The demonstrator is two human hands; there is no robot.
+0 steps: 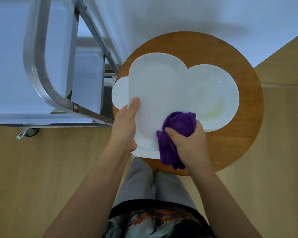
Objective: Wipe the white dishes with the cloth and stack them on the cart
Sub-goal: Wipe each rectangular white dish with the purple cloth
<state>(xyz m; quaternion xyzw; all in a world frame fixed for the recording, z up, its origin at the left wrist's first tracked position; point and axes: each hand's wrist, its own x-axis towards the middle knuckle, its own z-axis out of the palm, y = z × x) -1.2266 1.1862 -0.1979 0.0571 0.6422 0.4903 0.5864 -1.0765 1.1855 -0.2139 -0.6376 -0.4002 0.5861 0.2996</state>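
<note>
We count two hands: the left hand [126, 124] and the right hand [189, 143]. There is one cloth [175, 133], purple in colour. White dishes we can see at least four: one large plate [158, 93] that is held up, one round plate [215, 93] at the right, one small dish [120, 93] showing at the left edge, and one more rim [144, 152] under the held plate. If more dishes lie below, we cannot tell. There is one round wooden worktop [248, 117]. There is one cart [41, 69], and of its wheels we see one [31, 132].
</note>
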